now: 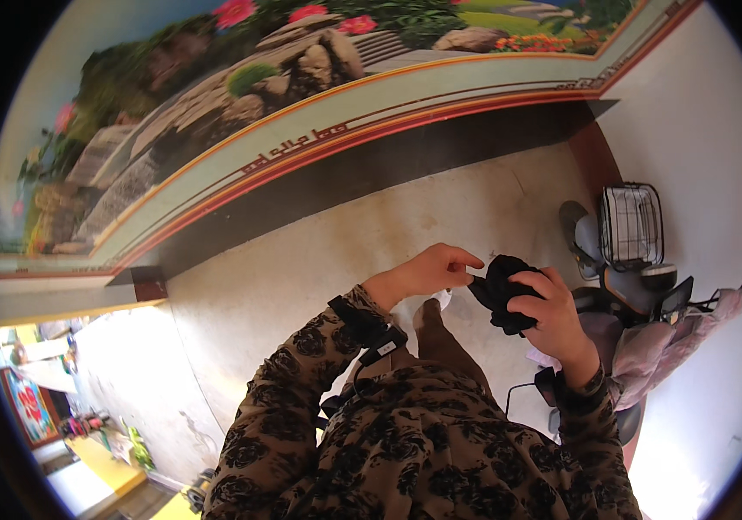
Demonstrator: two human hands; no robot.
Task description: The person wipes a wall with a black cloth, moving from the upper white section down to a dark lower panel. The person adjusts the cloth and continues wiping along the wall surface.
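A bunched black cloth [506, 296] is gripped in my right hand [549, 315], whose fingers curl over its right side. From the bundle a pointed corner sticks out to the left and meets the fingertips of my left hand [426, 272]. My left index finger is stretched toward the cloth, above the thumb. Whether the left fingers pinch that corner is too small to tell. Both hands are held in front of my body, above the floor. Around my left wrist sits a black strap with a small device [384, 344]; another strapped device [546, 387] is on my right wrist.
On the right, an electric scooter [627, 289] with a wire basket [632, 224] and a pinkish cover [653, 354] stands by the white wall. A large landscape mural [293, 84] fills the wall ahead, above a dark band [371, 166]. Yellow furniture [107, 465] stands at lower left.
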